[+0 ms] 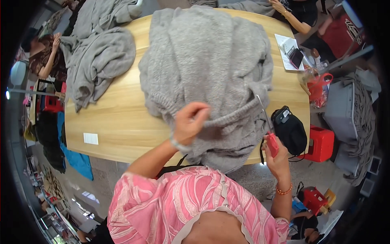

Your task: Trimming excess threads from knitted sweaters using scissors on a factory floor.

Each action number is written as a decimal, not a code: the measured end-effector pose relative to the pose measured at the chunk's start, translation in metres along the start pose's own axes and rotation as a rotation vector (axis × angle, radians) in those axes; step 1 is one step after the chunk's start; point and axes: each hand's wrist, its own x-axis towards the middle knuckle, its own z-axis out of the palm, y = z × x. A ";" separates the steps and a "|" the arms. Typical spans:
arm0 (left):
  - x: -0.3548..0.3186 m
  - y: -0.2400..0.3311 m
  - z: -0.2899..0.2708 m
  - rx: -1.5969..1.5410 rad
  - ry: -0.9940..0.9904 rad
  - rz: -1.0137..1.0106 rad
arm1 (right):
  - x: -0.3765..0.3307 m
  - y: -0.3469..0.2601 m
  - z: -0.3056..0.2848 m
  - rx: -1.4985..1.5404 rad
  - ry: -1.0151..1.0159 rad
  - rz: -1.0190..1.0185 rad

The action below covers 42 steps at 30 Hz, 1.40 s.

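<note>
A large grey knitted garment [203, 53] lies heaped on the table in front of me, its ribbed edge curving across the near side. My left hand [190, 122] hovers over that edge, slightly blurred, with fingers curled and thumb and forefinger drawn together. Whatever they may pinch is too small to make out. At the garment's right side, my right hand [277, 156] is closed round the red handle of a tool with a long thin metal shaft [264, 109]. The shaft's narrow tip slants up and left beside the knit; I cannot tell whether it touches.
A black bag [289, 132] sits right of my right hand. More grey knitwear [99, 61] lies at the table's left, near a white card [90, 138]. Papers and a phone [296, 57] rest at the far right. Other people work around the table [122, 130]; a red stool [321, 143] stands beside it.
</note>
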 end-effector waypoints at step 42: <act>0.100 -0.032 0.009 1.182 -0.351 0.687 | -0.030 -0.046 0.043 -0.420 -0.070 0.115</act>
